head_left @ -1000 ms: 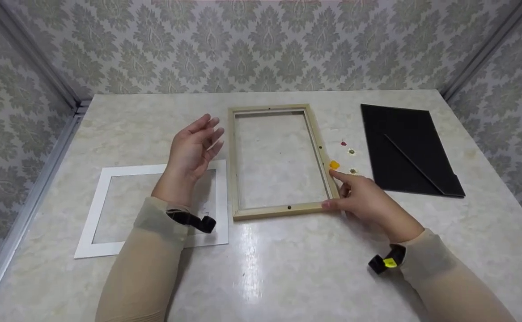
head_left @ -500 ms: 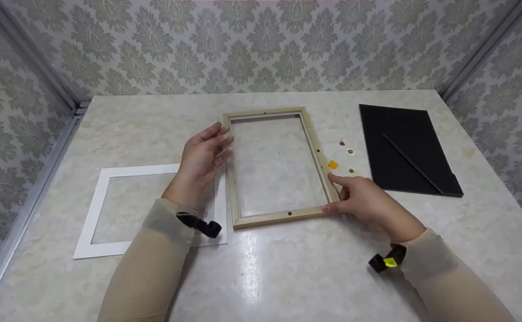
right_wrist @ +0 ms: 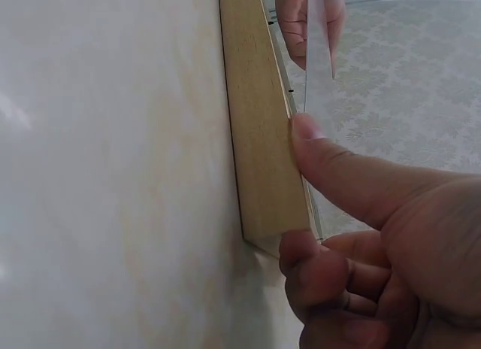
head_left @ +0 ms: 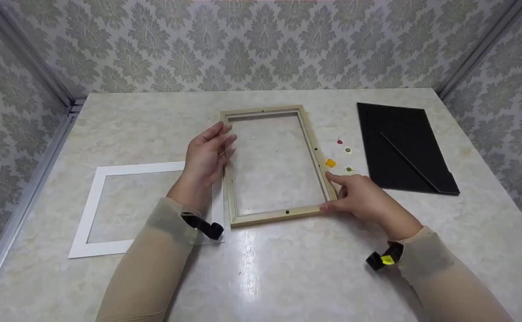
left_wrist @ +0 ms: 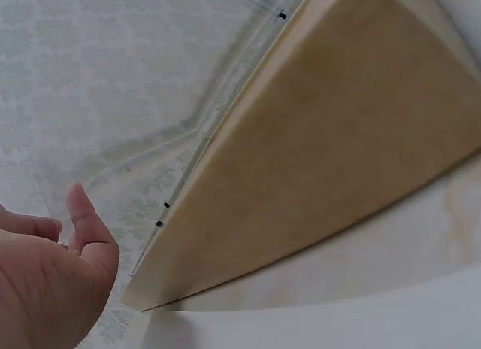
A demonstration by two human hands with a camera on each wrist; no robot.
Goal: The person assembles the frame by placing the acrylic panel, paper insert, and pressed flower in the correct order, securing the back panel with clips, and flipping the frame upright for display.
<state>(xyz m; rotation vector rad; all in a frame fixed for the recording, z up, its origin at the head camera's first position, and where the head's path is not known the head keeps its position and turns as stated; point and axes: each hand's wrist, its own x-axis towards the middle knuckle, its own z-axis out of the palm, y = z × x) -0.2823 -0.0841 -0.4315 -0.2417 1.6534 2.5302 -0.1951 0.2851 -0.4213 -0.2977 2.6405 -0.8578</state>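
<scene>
A pale wooden picture frame [head_left: 287, 212], with an open-looking or clear middle, lies in the centre of the table. My right hand [head_left: 363, 197] grips its near right corner; in the right wrist view the thumb [right_wrist: 331, 157] presses the upper edge and the curled fingers sit at the corner. My left hand [head_left: 205, 156] is beside the frame's left rail, thumb and fingers close together. It appears to pinch a thin clear sheet [right_wrist: 319, 48], seen nearly edge-on in the right wrist view; in the head view the sheet is hard to make out.
A white mat [head_left: 82, 214] lies at the left, partly behind my left arm. To the right of the frame are an orange flower [head_left: 330, 163] and several small dried blooms. A black backing board [head_left: 404, 143] with a slanting strut lies farther right.
My left hand has moved right, from above the mat to the frame's left rail. The frame has shifted slightly left and towards me, with my right hand staying at its corner.
</scene>
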